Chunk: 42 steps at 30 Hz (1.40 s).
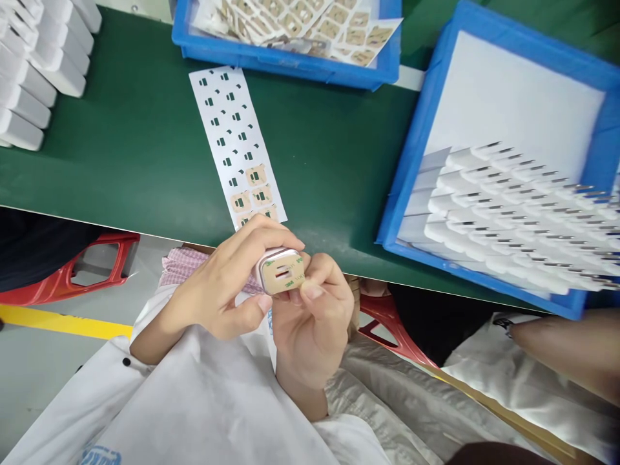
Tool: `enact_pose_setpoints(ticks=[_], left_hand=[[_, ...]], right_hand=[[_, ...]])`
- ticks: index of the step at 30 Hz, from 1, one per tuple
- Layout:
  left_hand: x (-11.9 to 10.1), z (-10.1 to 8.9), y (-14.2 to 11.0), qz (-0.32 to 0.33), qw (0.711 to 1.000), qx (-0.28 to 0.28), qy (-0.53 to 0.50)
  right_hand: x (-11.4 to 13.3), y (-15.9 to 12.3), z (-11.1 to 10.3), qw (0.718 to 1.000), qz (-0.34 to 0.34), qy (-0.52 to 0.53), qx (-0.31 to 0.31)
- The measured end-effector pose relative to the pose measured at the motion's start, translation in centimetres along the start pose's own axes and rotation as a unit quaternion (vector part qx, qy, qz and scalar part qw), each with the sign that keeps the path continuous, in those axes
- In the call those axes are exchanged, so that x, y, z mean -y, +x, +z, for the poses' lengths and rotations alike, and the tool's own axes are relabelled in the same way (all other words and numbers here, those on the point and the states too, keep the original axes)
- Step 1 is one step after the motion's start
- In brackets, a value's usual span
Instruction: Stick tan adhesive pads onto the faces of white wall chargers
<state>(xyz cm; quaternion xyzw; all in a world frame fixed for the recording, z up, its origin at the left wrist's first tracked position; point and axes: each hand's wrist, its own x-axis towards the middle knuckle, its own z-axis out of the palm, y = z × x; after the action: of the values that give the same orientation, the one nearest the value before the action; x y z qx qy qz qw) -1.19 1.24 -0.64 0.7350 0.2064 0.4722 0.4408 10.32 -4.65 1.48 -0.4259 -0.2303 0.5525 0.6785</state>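
Just in front of my body, both hands hold a small white plastic housing [260, 274] with rounded corners. On its end face, turned up toward me, lies a tan adhesive sticker [282, 272] with green print and a slot in the middle. My left hand [223, 278] wraps the housing from the left, fingers over its far side and thumb below. At the right end, my right hand [314, 310] has thumb and forefinger closed at the sticker's edge, other fingers curled under the housing. Beyond them lies a white backing sheet [237, 139], with several tan stickers at its near end.
A blue bin [290, 64] of sticker sheets stands at the back. Rows of white housings with metal prongs fill part of a blue tray [411, 174] at right. More white housings [43, 58] stand at far left. Another person's arm [566, 352] shows at lower right.
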Motion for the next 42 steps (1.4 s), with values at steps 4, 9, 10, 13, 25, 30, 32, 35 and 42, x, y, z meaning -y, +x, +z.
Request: enact_pose_setpoints(ticks=[4,9,10,13,25,30,32,35,42], left_hand=[[-0.1,0.0,0.0,-0.002,1.0,0.001,-0.004],[0.0,0.2,0.1,-0.008,1.0,-0.015,0.015],[0.0,0.3,0.1,-0.007,1.0,-0.018,0.015],[0.0,0.4,0.0,-0.012,1.0,-0.025,0.011],[0.1,0.6,0.0,-0.006,0.999,-0.038,0.035],[0.2,0.8,-0.1,-0.018,0.997,-0.049,0.055],[0.3,0.8,-0.2,-0.022,0.997,-0.053,0.056],[0.4,0.7,-0.2,-0.022,0.997,-0.06,0.048],[0.8,0.8,-0.4,-0.046,0.996,-0.034,-0.064]], right_hand=[[0.0,0.1,0.1,1.0,0.005,-0.013,-0.004],[0.1,0.0,0.2,0.999,0.01,-0.037,-0.013],[0.1,0.0,0.2,0.999,0.009,-0.037,-0.013],[0.1,0.0,0.1,0.998,0.011,-0.055,-0.022],[-0.3,0.1,-0.1,0.995,-0.016,-0.091,-0.034],[-0.8,0.4,-0.5,0.987,-0.09,-0.132,-0.035],[-1.0,0.5,-0.9,0.979,-0.111,-0.163,-0.046],[-1.1,0.7,-1.7,0.972,-0.134,-0.186,-0.057],[-1.0,0.9,-2.5,0.961,-0.075,-0.262,0.044]])
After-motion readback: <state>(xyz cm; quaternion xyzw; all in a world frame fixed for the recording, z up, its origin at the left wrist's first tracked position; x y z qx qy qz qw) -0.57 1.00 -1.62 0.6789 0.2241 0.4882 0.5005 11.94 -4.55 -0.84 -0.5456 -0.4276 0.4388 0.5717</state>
